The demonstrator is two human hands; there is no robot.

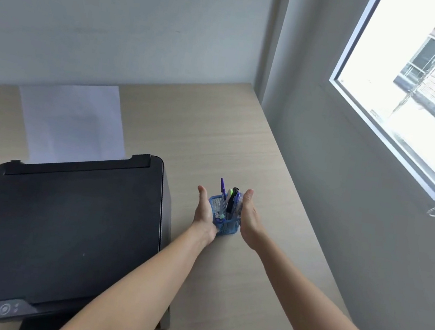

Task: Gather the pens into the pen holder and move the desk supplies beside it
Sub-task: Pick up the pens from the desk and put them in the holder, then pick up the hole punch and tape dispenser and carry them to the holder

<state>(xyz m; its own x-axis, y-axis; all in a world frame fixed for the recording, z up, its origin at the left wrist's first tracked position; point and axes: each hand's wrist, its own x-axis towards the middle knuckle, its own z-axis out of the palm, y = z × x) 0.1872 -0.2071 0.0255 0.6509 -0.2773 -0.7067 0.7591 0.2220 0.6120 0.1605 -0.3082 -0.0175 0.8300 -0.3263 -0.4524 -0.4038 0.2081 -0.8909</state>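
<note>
A blue mesh pen holder [226,225] stands on the light wooden desk [227,144], just right of the printer. Several pens [230,198] stick up out of it, among them a purple one, a black one and a pale green one. My left hand [204,211] lies flat against the holder's left side, fingers straight and pointing away from me. My right hand [249,217] is pressed against its right side in the same way. The holder sits clamped between both palms. No other desk supplies show in view.
A black printer [58,227] fills the left of the desk, with white paper [72,121] standing in its rear tray. A grey wall runs along the desk's right edge, with a window [420,89] above. Bare desk stretches beyond the holder toward the back wall.
</note>
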